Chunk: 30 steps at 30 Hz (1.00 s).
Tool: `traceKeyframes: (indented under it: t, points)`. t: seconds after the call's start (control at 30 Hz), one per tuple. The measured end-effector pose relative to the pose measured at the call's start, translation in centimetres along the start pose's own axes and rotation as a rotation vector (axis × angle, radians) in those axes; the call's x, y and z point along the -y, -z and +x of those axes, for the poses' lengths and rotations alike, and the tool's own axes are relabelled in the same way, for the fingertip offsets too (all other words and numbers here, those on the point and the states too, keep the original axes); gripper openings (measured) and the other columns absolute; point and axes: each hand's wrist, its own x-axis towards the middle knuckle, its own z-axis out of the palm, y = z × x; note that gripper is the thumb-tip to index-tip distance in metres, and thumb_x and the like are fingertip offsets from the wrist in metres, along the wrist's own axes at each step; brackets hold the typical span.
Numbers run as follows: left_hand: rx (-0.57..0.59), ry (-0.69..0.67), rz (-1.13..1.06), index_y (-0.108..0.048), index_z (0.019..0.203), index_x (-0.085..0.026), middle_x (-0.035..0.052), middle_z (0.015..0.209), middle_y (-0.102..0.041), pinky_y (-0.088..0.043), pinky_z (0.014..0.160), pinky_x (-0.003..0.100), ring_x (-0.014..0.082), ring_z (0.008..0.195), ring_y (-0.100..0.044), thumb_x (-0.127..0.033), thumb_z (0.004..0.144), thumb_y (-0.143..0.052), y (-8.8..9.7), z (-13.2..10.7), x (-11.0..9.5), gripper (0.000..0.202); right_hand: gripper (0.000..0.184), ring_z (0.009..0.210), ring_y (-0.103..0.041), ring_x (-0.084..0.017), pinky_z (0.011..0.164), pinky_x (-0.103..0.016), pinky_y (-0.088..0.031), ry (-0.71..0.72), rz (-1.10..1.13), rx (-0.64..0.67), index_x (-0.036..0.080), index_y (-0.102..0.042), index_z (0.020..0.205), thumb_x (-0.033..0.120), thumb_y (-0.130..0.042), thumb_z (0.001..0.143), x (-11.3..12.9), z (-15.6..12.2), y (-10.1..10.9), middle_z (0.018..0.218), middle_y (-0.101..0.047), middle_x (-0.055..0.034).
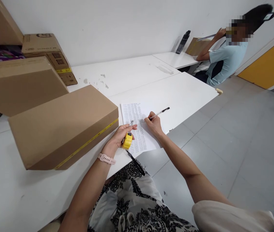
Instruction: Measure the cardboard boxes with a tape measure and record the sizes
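Note:
Printed sheets of paper (139,145) with columns of small text lie on the white table near its front edge. In my right hand (155,123) is a pen (163,110), its lower end at the right part of the top sheet. My left hand (121,135), a pink watch band at its wrist, holds a yellow tape measure (127,140) over the left side of the sheets. A black strap (137,164) hangs from the tape measure over the table edge. Just left of this hand rests a large closed cardboard box (66,122) with a yellow tape strip.
More cardboard boxes (18,80) are stacked at the left against the wall. The white table (170,87) stretches away to the right. At its far end stand a dark bottle (183,42) and a small box (196,46), beside a seated person (231,58) in light blue.

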Motion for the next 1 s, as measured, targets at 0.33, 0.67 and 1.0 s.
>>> traceKeyframes:
  t: [0.33, 0.67, 1.0]
  points:
    - [-0.004, 0.007, -0.001, -0.07, 0.092, -0.015, 0.0034, 0.063, -0.064, -0.041, 0.044, 0.02, 0.0096, 0.044, -0.056, -0.033, 0.083, -0.074, -0.1, -0.2, -0.2, 0.021, 0.021, 0.055, -0.031, -0.012, 0.054, -0.028, -0.024, -0.005, 0.015, -0.007, 0.024, -0.035, 0.063, 0.023, -0.054, 0.071, 0.0, 0.0, 0.0, 0.055, -0.033, 0.0069]
    - [0.0, 0.011, -0.001, -0.071, 0.091, -0.014, 0.0049, 0.067, -0.067, -0.041, 0.043, 0.02, 0.0094, 0.046, -0.057, -0.031, 0.081, -0.075, -0.3, -0.3, -0.4, 0.019, 0.012, 0.074, -0.052, -0.018, 0.069, -0.03, -0.041, 0.138, -0.037, -0.073, 0.023, -0.057, 0.093, 0.03, -0.048, 0.092, -1.0, 0.4, -0.3, 0.082, -0.056, -0.001]
    - [-0.016, -0.122, -0.041, -0.066, 0.082, -0.013, 0.0108, 0.087, -0.076, -0.043, 0.045, 0.02, 0.0075, 0.048, -0.057, -0.028, 0.08, -0.073, -0.9, -3.2, -1.1, 0.016, 0.051, 0.107, -0.055, -0.027, 0.096, -0.04, -0.044, 0.209, -0.299, -0.097, 0.018, -0.059, 0.135, 0.008, -0.036, 0.09, -0.5, 0.4, -0.8, 0.113, -0.061, -0.0143]
